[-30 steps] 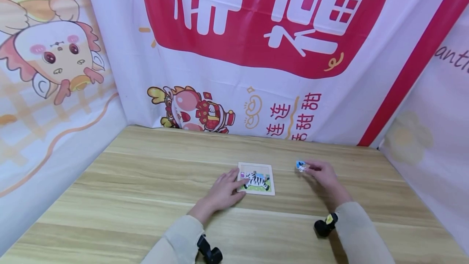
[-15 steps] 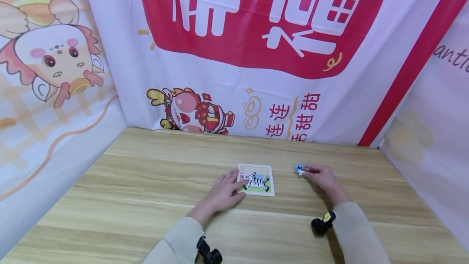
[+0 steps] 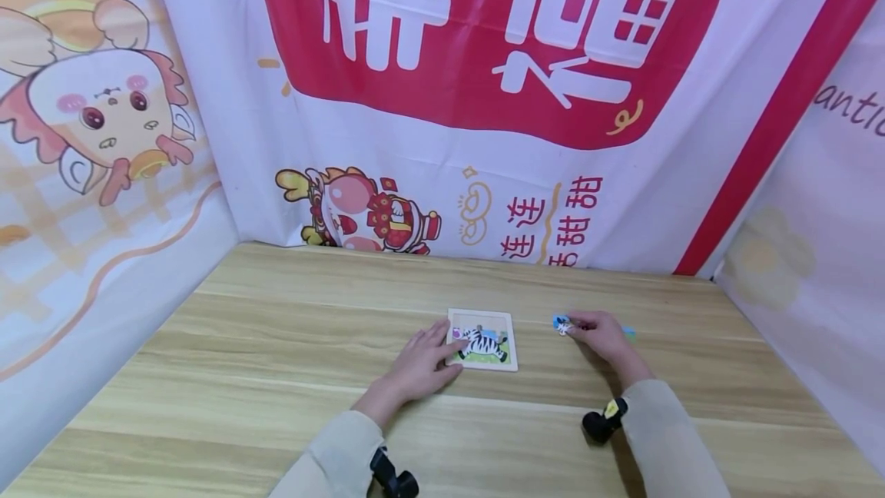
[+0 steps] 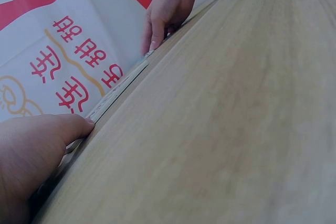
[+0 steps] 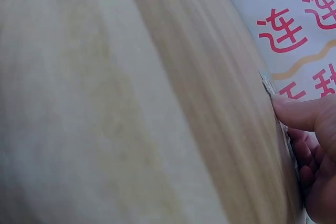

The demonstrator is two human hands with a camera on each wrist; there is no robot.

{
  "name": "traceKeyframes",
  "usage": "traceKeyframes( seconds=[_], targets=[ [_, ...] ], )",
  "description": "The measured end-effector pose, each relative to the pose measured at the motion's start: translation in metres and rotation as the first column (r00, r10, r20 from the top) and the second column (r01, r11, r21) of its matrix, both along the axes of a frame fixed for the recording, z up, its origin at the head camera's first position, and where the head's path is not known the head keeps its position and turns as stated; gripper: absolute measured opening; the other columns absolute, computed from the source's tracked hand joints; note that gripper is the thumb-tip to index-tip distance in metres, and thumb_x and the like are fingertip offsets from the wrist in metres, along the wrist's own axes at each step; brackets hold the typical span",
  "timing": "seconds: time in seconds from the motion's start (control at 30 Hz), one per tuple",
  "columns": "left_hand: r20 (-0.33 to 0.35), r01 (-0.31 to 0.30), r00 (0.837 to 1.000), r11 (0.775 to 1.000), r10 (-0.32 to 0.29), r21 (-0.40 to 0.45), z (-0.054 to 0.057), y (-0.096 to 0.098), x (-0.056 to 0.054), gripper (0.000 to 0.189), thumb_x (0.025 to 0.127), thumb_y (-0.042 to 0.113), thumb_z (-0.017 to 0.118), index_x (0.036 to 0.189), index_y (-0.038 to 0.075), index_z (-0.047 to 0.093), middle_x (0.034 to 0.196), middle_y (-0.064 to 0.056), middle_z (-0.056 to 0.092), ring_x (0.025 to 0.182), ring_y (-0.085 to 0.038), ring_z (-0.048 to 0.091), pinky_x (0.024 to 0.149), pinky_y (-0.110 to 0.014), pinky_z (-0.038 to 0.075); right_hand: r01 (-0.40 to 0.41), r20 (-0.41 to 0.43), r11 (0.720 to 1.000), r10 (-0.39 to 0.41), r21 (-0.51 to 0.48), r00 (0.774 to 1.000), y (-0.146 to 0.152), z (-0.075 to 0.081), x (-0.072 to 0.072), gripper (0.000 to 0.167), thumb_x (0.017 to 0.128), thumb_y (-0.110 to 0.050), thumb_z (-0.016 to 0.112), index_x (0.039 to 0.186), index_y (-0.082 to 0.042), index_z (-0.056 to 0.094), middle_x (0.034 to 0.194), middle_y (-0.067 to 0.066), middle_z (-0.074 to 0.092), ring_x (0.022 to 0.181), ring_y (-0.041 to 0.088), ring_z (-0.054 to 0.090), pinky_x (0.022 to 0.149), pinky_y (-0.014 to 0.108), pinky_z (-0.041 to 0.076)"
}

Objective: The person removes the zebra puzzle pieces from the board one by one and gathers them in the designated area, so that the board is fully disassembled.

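Observation:
A square zebra puzzle board (image 3: 514,346) with a pale frame lies flat on the table. Its lower part shows a striped body on green, while the strip along its top is bare. My left hand (image 3: 422,360) rests at the board's left side, fingers extended, thumb at the near corner and index finger over the picture. To the right of the board, my right hand (image 3: 601,335) pinches a small zebra-head puzzle piece (image 3: 561,324), blue and white, close to the tabletop. In the right wrist view the thumb presses on the piece (image 5: 268,84), seen edge-on.
Another blue puzzle piece (image 3: 628,332) lies just right of my right hand, partly hidden by it. The wooden table (image 3: 276,375) meets a printed cloth wall (image 3: 387,114) at the back, with more cloth at both sides. Each wrist wears a black camera (image 3: 394,475).
My right hand has moved slightly left and towards me with the zebra-head piece, now lower. The blue piece to its right has come into view. My left hand has stayed still.

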State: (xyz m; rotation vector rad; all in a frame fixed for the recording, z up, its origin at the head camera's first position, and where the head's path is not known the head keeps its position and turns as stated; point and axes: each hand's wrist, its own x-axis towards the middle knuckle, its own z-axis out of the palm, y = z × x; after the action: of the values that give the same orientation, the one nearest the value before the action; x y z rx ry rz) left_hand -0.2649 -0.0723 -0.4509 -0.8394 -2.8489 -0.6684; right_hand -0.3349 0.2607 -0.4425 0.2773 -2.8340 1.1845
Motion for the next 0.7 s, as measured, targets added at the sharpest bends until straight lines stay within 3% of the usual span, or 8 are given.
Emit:
traceKeyframes(
  seconds=[0.4, 0.7],
  targets=[
    [-0.001, -0.001, 1.0, 1.0, 0.001, 0.0, 0.0003, 0.0005, 0.0005, 0.044, 0.087, 0.037, 0.046, 0.127, 0.019, 0.046, 0.138, -0.016, 0.022, 0.126, -0.029, 0.016, 0.1, -0.045, 0.013, 0.013, 0.057, 1.0, -0.013, 0.012, 0.998, 0.001, -0.0013, -0.0029, 0.036, 0.08, -0.013, 0.061, 0.112, 0.0, 0.056, 0.111, 0.021, 0.053, 0.098, 0.033, 0.047, 0.085, 0.047, 0.035],
    [0.007, -0.005, 1.0, 1.0, 0.005, -0.001, -0.0009, -0.0002, -0.0002, 0.044, 0.087, 0.038, 0.044, 0.127, 0.02, 0.045, 0.139, -0.015, 0.021, 0.127, -0.027, 0.015, 0.1, -0.044, 0.013, -0.007, 0.064, 1.0, 0.007, -0.003, 0.998, -0.0013, 0.0056, 0.0008, 0.037, 0.079, -0.011, 0.061, 0.113, 0.002, 0.054, 0.102, 0.02, 0.056, 0.086, 0.027, 0.05, 0.075, 0.04, 0.041]
  ],
)
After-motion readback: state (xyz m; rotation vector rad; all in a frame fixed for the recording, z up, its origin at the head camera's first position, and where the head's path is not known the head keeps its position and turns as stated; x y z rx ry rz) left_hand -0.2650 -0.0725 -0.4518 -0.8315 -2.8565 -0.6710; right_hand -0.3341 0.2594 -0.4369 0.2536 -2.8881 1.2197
